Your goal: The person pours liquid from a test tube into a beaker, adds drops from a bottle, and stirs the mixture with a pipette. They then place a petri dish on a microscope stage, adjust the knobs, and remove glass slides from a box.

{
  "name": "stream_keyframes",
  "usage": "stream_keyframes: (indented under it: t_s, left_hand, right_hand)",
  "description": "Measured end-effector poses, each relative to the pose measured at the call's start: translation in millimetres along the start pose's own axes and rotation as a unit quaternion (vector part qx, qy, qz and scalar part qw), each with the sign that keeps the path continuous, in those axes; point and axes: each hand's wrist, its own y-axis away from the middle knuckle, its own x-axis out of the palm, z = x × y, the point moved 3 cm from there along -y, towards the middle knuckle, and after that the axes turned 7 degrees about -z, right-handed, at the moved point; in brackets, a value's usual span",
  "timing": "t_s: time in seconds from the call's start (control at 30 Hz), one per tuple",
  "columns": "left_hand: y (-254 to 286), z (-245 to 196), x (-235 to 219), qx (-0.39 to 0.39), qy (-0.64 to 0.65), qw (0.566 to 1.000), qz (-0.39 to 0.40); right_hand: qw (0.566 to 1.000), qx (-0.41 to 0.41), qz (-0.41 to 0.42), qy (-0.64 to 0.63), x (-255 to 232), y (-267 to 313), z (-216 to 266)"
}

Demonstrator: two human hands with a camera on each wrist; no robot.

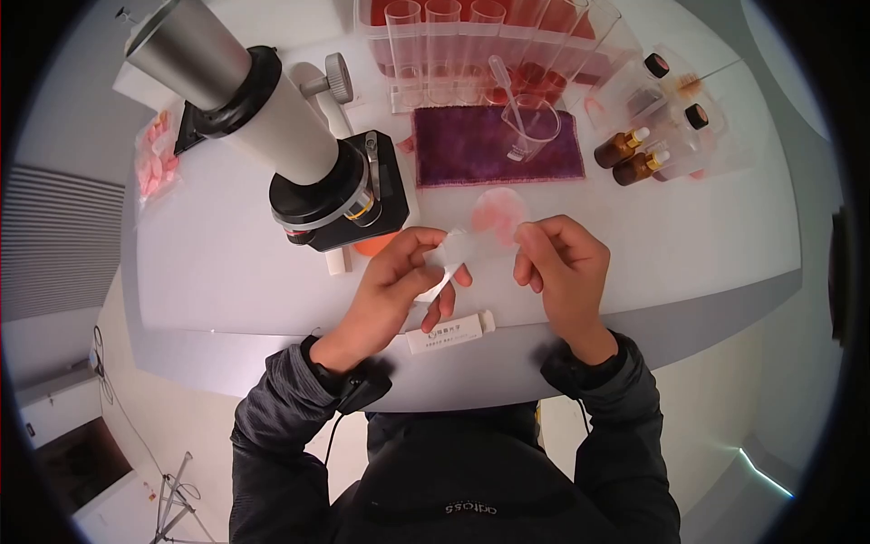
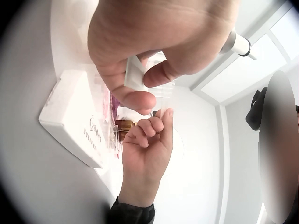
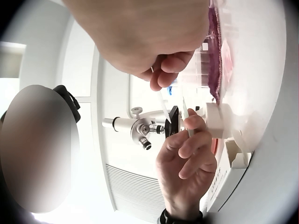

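My left hand holds a small white packet between thumb and fingers, above the front part of the table. To its right, my right hand pinches a thin clear slide by one end. The slide's other end points toward the packet and overlaps it in the head view. Below the left hand lies a small white carton with printed lettering, its end flap standing out. Just beyond the hands is a round, pink-blotched disc.
A microscope stands at the left. Behind are a purple cloth with a small clear beaker holding a dropper, and a rack of test tubes. Brown dropper bottles stand at the right.
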Motion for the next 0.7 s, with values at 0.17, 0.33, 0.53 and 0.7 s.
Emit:
stream_keyframes:
  t_s: [0.17, 0.33, 0.53, 0.7]
  left_hand:
    - [1, -3, 1, 0.0, 0.032, 0.999, 0.018]
    - [1, -4, 3, -0.002, 0.034, 0.999, 0.003]
    - [0, -1, 2, 0.012, -0.012, 0.999, -0.032]
    - [1, -1, 1, 0.018, -0.027, 0.999, -0.031]
  right_hand:
    - [0.998, 0.052, 0.013, -0.025, 0, -4, -8]
    - [0.998, 0.054, 0.018, -0.017, 1, -4, -9]
    - [0.996, 0.068, 0.046, -0.024, 3, -4, -12]
    - [0.993, 0.071, 0.088, -0.023, 1, -5, -13]
